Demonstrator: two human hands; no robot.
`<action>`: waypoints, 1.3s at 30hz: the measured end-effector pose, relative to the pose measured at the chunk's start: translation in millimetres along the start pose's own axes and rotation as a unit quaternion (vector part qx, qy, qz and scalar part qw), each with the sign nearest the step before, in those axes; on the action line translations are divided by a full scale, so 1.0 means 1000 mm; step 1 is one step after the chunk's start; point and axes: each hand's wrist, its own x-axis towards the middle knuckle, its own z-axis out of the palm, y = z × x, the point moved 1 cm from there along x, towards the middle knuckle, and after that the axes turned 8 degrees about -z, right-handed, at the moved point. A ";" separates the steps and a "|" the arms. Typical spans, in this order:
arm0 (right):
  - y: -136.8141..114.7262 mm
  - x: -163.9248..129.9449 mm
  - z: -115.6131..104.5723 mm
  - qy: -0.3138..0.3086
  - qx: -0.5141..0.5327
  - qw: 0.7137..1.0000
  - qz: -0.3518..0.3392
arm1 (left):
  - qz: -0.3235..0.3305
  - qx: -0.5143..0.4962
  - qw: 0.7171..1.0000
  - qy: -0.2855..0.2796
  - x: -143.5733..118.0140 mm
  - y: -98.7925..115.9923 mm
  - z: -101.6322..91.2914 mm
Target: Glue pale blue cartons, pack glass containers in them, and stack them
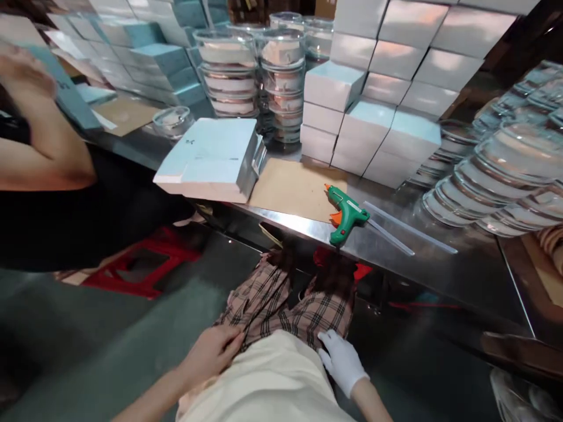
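Observation:
My bare left hand [217,350] rests on the left side of my lap, fingers loosely bent, with nothing in it. My right hand [343,358], in a white glove, lies on my other thigh, its fingers apart and holding nothing. Plaid trousers [259,305] are under both hands. Beyond them, on the metal table [396,228], a green glue gun [347,214] with an orange nozzle and trigger lies partly on a brown cardboard sheet [290,187]. A clear glue stick [411,227] lies beside it, and another sticks out of its back.
A white box [211,158] lies left of the cardboard. Behind stand stacked white boxes [332,88] and clear round containers [231,73]; more containers [488,176] are stacked at right. At left a co-worker's arm [48,129] is raised by an upright box, above a red stool [136,264].

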 end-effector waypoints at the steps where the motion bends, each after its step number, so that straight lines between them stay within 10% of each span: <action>1: 0.000 -0.003 0.008 0.004 0.001 1.000 0.008 | 0.017 0.029 0.999 -0.012 -0.001 0.009 0.000; 6: 0.002 -0.001 0.034 0.073 0.023 0.996 0.054 | 0.125 0.133 0.981 -0.073 0.033 0.046 -0.022; 11: -0.002 0.005 0.050 0.139 0.068 0.985 0.072 | 0.181 0.153 0.971 0.003 0.098 0.060 -0.077; 16: -0.015 0.006 0.072 0.278 0.156 0.935 0.151 | 0.132 0.142 0.974 0.118 0.160 0.029 -0.112; 23: -0.038 0.005 0.063 0.324 0.237 0.875 0.270 | 0.146 0.107 0.977 0.117 0.198 -0.003 -0.121; 29: -0.096 -0.022 0.062 0.268 0.255 0.905 0.210 | 0.137 0.025 0.982 0.125 0.194 -0.030 -0.114; 34: -0.108 0.056 0.012 0.105 0.215 0.971 0.020 | 0.006 -0.098 0.959 0.266 0.164 -0.078 -0.093; 39: -0.127 0.181 -0.052 0.131 0.205 0.963 -0.113 | -0.103 -0.167 0.900 0.390 0.133 -0.094 -0.075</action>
